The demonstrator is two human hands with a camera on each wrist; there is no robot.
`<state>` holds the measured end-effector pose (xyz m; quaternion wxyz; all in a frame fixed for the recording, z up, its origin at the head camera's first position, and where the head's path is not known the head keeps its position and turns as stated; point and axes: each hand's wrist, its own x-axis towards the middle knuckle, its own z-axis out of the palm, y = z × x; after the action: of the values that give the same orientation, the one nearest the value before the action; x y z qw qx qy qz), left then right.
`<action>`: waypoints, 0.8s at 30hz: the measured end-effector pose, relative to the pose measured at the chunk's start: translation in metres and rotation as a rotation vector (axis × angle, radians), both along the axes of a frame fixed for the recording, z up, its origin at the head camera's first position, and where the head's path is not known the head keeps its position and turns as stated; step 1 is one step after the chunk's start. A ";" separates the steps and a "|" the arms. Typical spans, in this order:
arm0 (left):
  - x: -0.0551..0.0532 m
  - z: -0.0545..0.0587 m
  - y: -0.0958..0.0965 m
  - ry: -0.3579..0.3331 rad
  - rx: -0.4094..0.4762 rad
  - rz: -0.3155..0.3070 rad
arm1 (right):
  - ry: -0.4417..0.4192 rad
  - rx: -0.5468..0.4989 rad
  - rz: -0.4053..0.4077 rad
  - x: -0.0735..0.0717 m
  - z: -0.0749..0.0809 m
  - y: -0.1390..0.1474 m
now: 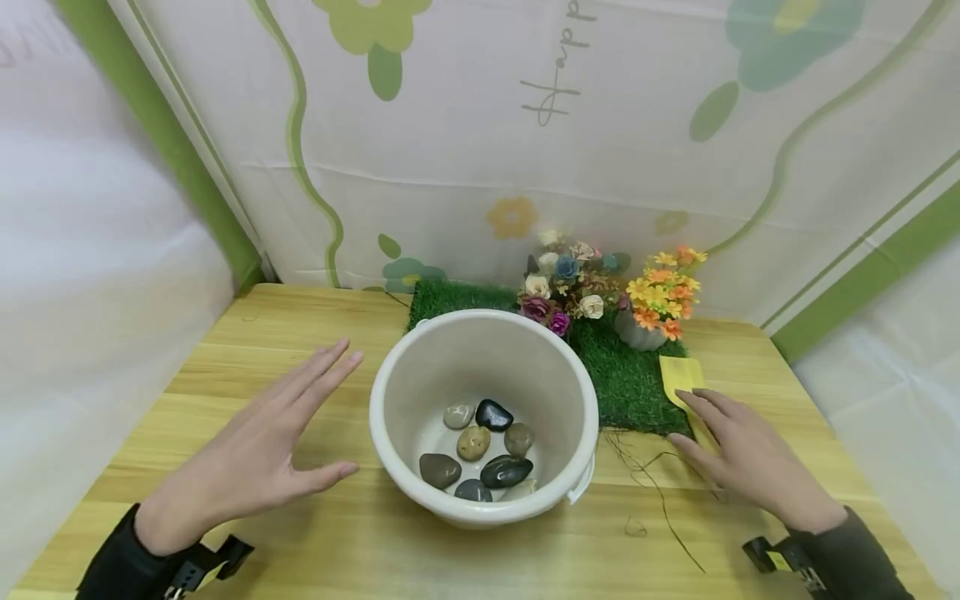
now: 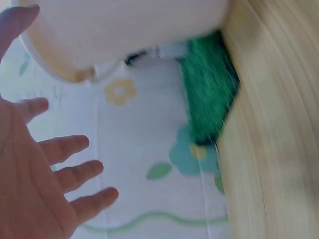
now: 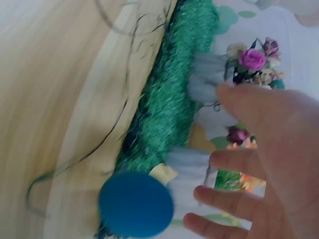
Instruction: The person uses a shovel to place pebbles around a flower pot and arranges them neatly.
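Note:
A white bucket (image 1: pixel 480 354) stands upright on the table, with several smooth stones (image 1: pixel 473 443) on its bottom in black, grey, brown and tan. To its left, my left hand (image 1: pixel 255 442) hovers with fingers straight and thumb spread, apart from the bucket. My right hand (image 1: pixel 746 450) is over a yellow flat-bladed tool (image 1: pixel 681 377) on the right side, hiding much of its length. In the right wrist view the fingers are spread and grip nothing. A blue round end (image 3: pixel 135 204) shows there below the fingertips; whether it belongs to the tool I cannot tell.
Behind the bucket lies a green turf mat (image 1: pixel 626 387) bearing mixed roses (image 1: pixel 562 283) and a grey pot (image 1: pixel 640 333) of orange and yellow flowers. Dark thin strands (image 1: pixel 660 500) lie on the wooden table (image 1: pixel 300 533). A printed curtain (image 1: pixel 450 150) hangs behind.

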<state>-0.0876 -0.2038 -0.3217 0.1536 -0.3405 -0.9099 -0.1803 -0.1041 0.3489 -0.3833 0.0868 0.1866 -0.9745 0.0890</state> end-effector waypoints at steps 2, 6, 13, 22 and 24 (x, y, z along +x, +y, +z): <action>0.004 0.008 0.009 -0.030 0.066 -0.048 | -0.034 -0.015 -0.037 0.001 -0.001 0.005; 0.010 0.019 0.026 -0.088 0.187 -0.148 | -0.086 -0.029 -0.091 0.003 -0.004 0.009; 0.013 0.022 0.045 -0.127 0.272 -0.212 | -0.162 -0.021 -0.131 0.002 -0.010 0.007; 0.012 0.019 0.056 -0.057 0.316 -0.196 | -0.157 -0.032 -0.141 0.001 -0.013 0.007; 0.012 0.018 0.058 -0.051 0.324 -0.192 | -0.162 -0.035 -0.141 0.001 -0.015 0.008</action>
<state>-0.0756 -0.1460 -0.3041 0.1655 -0.3919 -0.8358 -0.3470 -0.1029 0.3566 -0.3986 0.0171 0.1084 -0.9873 0.1146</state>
